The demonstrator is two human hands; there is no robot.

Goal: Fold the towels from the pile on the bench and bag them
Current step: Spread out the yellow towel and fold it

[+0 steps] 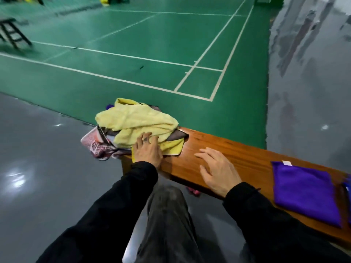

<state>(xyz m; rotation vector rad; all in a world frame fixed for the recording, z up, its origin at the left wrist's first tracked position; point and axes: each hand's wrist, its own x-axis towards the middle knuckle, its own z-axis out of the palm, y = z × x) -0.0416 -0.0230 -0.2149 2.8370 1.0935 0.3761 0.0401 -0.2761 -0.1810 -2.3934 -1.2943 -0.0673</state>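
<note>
Head view shows a wooden bench point(228, 154) running from the middle toward the right edge, with the pile of towels point(133, 128) at its left end. The left hand point(147, 149) lies flat on the near side of the pile, fingers straight and slightly spread, touching the pale yellow towel point(133, 118) and holding nothing. The right hand point(214, 170) is just beside the pile on the right, over the bare wood, with fingers relaxed and wide apart; if it touches the bench, I cannot tell. The pile is crumpled: the yellow towel is on top, under it is a grey-brown cloth, and a pink patterned towel point(96, 148) hangs over the left end of the bench. A small purple piece shows behind the pile. Well apart to the right of the right hand, a purple towel point(305, 192) lies flat and folded on the bench, with a small white label point(287, 163) at its far corner; the label is too small to read. Both sleeves are black.
</note>
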